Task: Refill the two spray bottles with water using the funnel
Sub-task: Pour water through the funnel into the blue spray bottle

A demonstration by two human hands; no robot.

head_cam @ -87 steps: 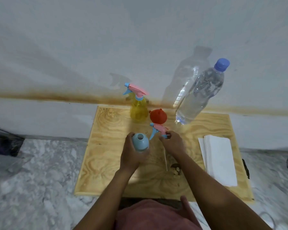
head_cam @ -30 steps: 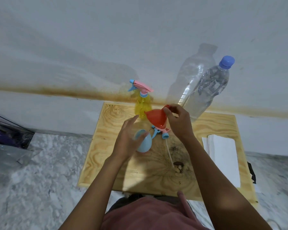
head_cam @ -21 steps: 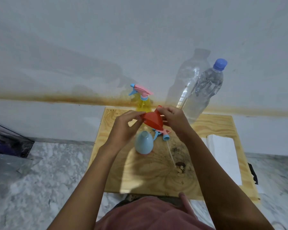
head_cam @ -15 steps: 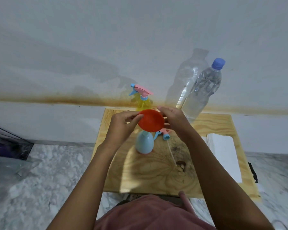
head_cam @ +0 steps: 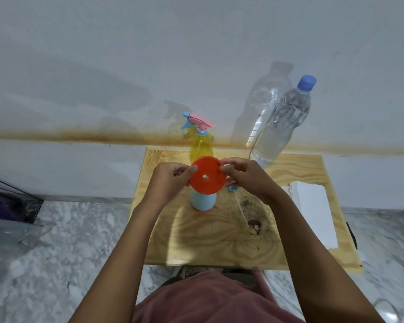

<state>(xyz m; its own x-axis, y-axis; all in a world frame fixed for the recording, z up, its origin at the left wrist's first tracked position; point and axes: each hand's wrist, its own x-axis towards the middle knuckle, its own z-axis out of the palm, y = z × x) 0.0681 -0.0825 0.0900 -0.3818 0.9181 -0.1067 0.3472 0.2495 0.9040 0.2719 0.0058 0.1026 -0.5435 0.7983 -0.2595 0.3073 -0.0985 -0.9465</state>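
**Funnel held over the blue bottle with both hands**

The red funnel (head_cam: 207, 178) faces mouth up, right over the top of the blue bottle (head_cam: 203, 202), which stands upright near the middle of the wooden board (head_cam: 219, 241). The funnel hides the bottle's neck, so I cannot tell whether its spout sits inside. The left hand (head_cam: 170, 180) pinches the funnel's left rim between curled fingers and thumb; the right hand (head_cam: 247, 178) pinches the right rim the same way.

Just right of the blue bottle, partly under the right hand, lies a loose spray head (head_cam: 232, 189), its thin tube (head_cam: 241, 209) running toward the near side of the board. At the far edge stands the yellow spray bottle (head_cam: 201, 146) with its pink and blue trigger top on. To its right, the clear water bottle (head_cam: 282, 122), capped in blue, stands by the wall (head_cam: 126, 54). A stack of white paper (head_cam: 313, 213) lies on the board's right side. The board rests on a marble floor (head_cam: 68, 241).
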